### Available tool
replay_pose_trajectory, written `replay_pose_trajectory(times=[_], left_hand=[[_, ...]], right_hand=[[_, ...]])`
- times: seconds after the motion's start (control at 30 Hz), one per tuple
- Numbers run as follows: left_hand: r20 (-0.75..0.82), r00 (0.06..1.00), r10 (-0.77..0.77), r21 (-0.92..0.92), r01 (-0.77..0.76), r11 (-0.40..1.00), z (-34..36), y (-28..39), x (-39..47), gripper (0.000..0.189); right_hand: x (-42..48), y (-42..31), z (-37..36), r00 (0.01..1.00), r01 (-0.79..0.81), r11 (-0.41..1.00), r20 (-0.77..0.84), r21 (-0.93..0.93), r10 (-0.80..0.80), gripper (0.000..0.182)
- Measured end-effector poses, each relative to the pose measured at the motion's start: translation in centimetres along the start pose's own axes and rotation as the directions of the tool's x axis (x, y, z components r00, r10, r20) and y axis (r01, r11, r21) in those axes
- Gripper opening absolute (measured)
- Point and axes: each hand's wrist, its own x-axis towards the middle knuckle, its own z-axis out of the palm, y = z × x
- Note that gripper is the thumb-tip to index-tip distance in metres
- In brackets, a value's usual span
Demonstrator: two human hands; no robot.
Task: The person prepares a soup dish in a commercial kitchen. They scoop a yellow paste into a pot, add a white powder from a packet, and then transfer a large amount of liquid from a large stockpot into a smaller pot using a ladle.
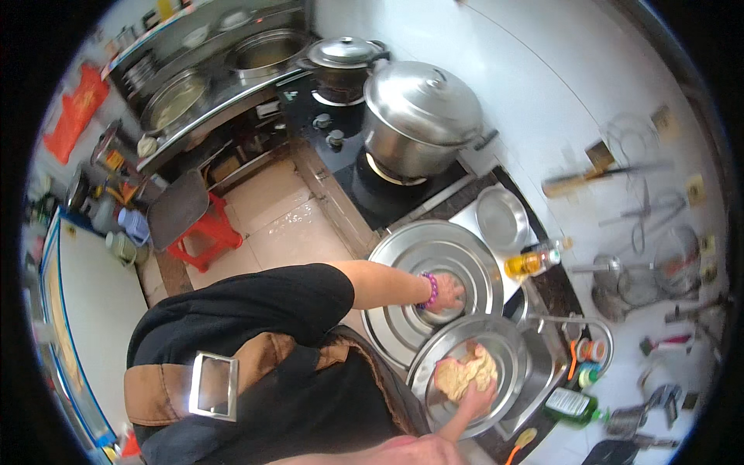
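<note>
My left hand (449, 292), with a purple bead bracelet (430, 290) at the wrist, reaches down over the middle of a wide, ringed stainless-steel lid or tray (401, 256). Its fingers are blurred, and whether they grip anything there is unclear. Lower in the view, my right hand (479, 398) grips a lumpy mass of pale yellow dough (465, 372) inside a wide-rimmed steel basin (511, 349). That basin overlaps the edge of the ringed metal piece. A sink (537, 372) lies partly beneath the basin's far side.
A large lidded steel pot (421, 110) and a smaller lidded pot (343, 64) stand on a black gas hob (372, 197). Oil bottles (529, 263), a shallow steel bowl (501, 216) and a green bottle (572, 406) line the counter. Behind is a red stool (206, 232).
</note>
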Motion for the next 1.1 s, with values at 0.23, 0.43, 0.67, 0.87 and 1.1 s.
replay_pose_trajectory(times=[0.23,0.43,0.67,0.87,1.1], left_hand=[[-0.244,0.959,0.145,0.780,0.106,0.616,0.8,3.7,-6.7,0.061],[-0.476,0.813,-0.336,0.448,0.553,0.702,-0.4,11.4,-26.7,0.037],[-0.741,0.479,-0.470,0.105,0.775,0.624,-3.6,17.4,-42.7,0.026],[-0.691,0.399,-0.602,-0.560,0.231,0.796,-12.0,16.9,-46.7,0.032],[-0.654,0.654,-0.380,-0.749,-0.630,0.205,-14.5,16.6,-47.5,0.032]], right_hand=[[0.4,-1.8,-3.1,0.985,0.125,0.970,0.147,-0.208,-0.096,0.063],[0.9,-13.0,-6.7,0.965,0.263,0.938,0.054,-0.224,-0.258,0.058],[-3.6,-38.9,-8.2,0.623,0.779,0.583,-0.180,0.229,-0.761,0.046],[-18.4,-59.2,-5.8,0.155,0.875,-0.142,-0.544,0.463,-0.825,0.066],[-28.6,-67.2,14.6,-0.361,0.739,-0.435,-0.242,0.515,-0.900,0.036]])
